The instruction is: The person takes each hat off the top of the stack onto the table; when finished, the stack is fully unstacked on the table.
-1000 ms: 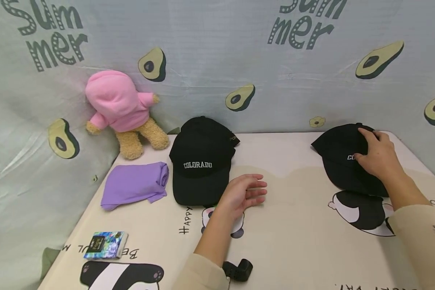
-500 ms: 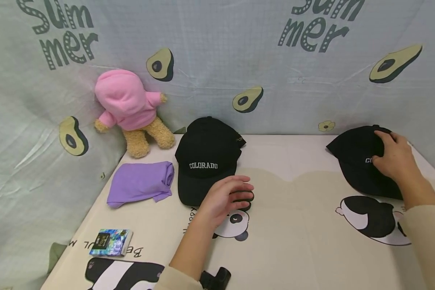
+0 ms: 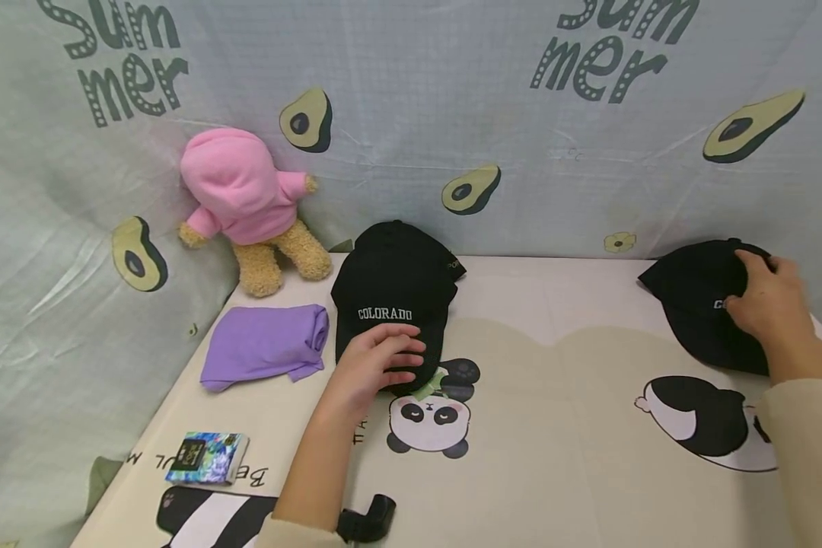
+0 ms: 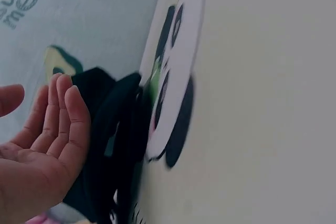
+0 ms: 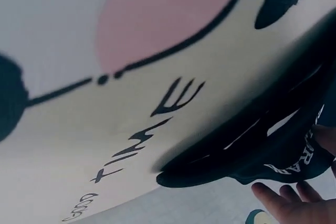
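At three o'clock, a round-topped black cloth cap [image 3: 700,313] is pinched, likely to steady it, by the right hand [image 3: 772,301]; nothing is held by the left hand [image 3: 371,367].

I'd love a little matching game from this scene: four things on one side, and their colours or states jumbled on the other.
Column one
1. right hand
2. plush toy
3. folded cloth
4. small box

Column two
A. plain purple
B. holding a black cap
C. multicoloured, with a dark label
D. dressed in pink

Pairs: 1-B, 2-D, 3-A, 4-C
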`<action>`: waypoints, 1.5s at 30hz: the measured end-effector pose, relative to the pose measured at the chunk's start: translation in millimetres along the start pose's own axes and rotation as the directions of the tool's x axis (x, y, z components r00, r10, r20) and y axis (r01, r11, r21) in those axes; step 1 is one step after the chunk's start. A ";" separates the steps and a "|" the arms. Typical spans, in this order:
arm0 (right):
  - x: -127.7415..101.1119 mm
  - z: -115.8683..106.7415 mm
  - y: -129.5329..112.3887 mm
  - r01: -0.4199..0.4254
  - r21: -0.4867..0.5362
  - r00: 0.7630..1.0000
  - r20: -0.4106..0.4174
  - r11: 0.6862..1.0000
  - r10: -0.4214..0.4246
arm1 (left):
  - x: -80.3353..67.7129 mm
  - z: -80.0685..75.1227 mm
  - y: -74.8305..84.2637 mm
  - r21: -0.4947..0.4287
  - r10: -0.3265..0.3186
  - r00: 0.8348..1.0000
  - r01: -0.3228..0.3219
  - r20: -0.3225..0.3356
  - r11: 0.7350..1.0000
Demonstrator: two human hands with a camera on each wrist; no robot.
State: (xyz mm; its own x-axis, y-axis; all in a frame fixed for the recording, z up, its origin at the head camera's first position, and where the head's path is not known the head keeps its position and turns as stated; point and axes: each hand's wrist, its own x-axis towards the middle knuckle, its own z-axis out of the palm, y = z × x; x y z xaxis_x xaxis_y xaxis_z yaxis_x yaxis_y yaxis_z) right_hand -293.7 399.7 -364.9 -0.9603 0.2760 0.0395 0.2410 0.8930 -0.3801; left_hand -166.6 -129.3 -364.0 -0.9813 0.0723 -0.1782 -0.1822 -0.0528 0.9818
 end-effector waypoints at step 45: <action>-65.5 36.0 -157.7 0.548 0.343 0.834 -0.157 0.763 -0.528 | -11.7 -66.6 12.3 0.483 -0.041 0.970 0.156 -0.240 0.862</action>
State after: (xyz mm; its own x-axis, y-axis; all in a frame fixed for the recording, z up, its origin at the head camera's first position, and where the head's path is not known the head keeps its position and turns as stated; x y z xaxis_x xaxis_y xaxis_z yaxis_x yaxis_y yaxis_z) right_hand -273.9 228.0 -340.9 -0.9066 -0.1854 0.3790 -0.3901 0.7105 -0.5856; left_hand -161.5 -197.2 -354.1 -0.9592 -0.1666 -0.2284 -0.2799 0.4471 0.8496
